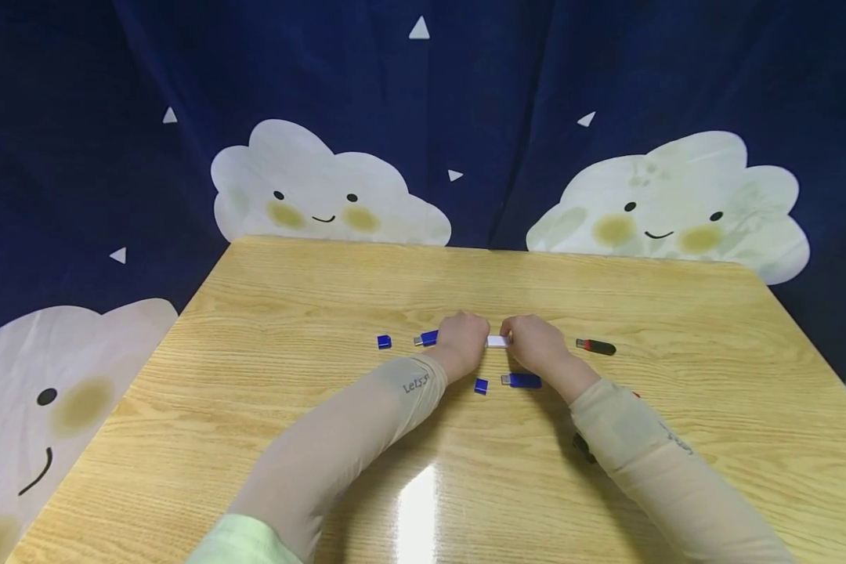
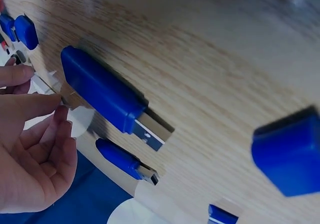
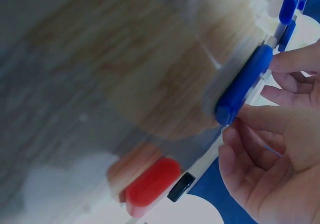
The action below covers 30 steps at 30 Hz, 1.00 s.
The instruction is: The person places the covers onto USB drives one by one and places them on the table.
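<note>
My left hand (image 1: pixel 465 342) and right hand (image 1: pixel 537 345) meet over the table, with a small white stick (image 1: pixel 497 341) between them. Each hand pinches one end of it between thumb and curled fingers; the fingers hide those ends. A blue USB stick (image 1: pixel 430 338) lies just left of my left hand, its metal plug facing left, with a blue cap (image 1: pixel 384 342) farther out. Below my right hand lies another blue USB stick (image 1: pixel 522 381), plug bare, beside a second blue cap (image 1: pixel 481 386). In the left wrist view, the left hand's (image 2: pixel 37 154) fingertips touch.
To the right lies a black and red USB stick (image 1: pixel 597 347), its plug uncovered. A black piece (image 1: pixel 583 448) shows beside my right sleeve, which partly covers it. In the right wrist view, a red piece (image 3: pixel 152 181) lies on the wooden table (image 1: pixel 310 282). Behind hangs a dark blue curtain (image 1: pixel 486 94).
</note>
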Tool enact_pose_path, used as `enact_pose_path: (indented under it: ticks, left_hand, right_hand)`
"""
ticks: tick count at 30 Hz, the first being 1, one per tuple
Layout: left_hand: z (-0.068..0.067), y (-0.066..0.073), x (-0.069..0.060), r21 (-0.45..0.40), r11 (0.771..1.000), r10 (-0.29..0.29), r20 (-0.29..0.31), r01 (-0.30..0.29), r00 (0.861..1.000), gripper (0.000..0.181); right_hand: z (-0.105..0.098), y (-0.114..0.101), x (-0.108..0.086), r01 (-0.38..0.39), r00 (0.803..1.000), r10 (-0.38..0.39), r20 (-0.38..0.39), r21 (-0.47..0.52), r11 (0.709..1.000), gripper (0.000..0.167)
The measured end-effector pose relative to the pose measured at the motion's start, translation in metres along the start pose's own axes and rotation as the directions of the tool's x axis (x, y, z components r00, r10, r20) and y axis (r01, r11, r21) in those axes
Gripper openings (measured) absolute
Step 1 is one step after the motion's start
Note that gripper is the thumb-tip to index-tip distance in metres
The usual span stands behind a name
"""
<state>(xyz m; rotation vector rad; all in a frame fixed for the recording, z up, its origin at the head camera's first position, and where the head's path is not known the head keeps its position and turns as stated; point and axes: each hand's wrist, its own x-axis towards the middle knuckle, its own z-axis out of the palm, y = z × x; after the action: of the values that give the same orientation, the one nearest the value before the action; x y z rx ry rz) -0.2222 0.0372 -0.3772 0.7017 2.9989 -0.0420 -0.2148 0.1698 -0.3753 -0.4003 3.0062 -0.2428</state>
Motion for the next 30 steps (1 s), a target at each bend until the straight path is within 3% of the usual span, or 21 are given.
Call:
enact_pose_path:
  ticks: [6,11,13,17,20,23,30]
  left_hand:
    - [-0.002,-0.002,-0.004,-0.027,0.999,-0.016,0.007,0.016,1.0,0.012]
    - [-0.008,-0.005,-0.014,-0.107,0.994,-0.02,0.041,0.024,0.999,0.014]
    - [-0.011,-0.006,-0.019,-0.154,0.988,0.002,0.059,0.007,0.998,0.015]
    - [-0.016,-0.005,-0.029,-0.225,0.971,0.108,0.117,-0.08,0.987,0.012]
    - [-0.017,-0.003,-0.034,-0.193,0.97,0.179,0.173,-0.145,0.968,0.011]
    - [-0.015,-0.001,-0.039,-0.135,0.976,0.2,0.215,-0.173,0.956,0.01]
    - [-0.011,-0.002,-0.042,-0.108,0.984,0.162,0.225,-0.141,0.961,0.007]
  right_hand:
    - [0.0,-0.002,0.0,-0.022,1.0,0.022,0.018,0.005,1.0,0.021]
    - [0.002,0.002,-0.002,-0.034,0.999,0.033,0.037,0.034,0.999,0.021]
    - [0.002,0.006,-0.005,-0.05,0.998,0.048,0.046,0.045,0.998,0.021]
    - [0.0,0.013,-0.011,-0.07,0.997,0.067,0.044,0.057,0.996,0.022]
    - [-0.002,0.015,-0.013,-0.064,0.998,0.063,0.025,0.058,0.996,0.023]
    - [-0.004,0.014,-0.014,-0.061,0.998,0.059,0.027,0.068,0.996,0.024]
    - [-0.009,0.015,-0.02,-0.062,0.997,0.059,0.043,0.095,0.993,0.027]
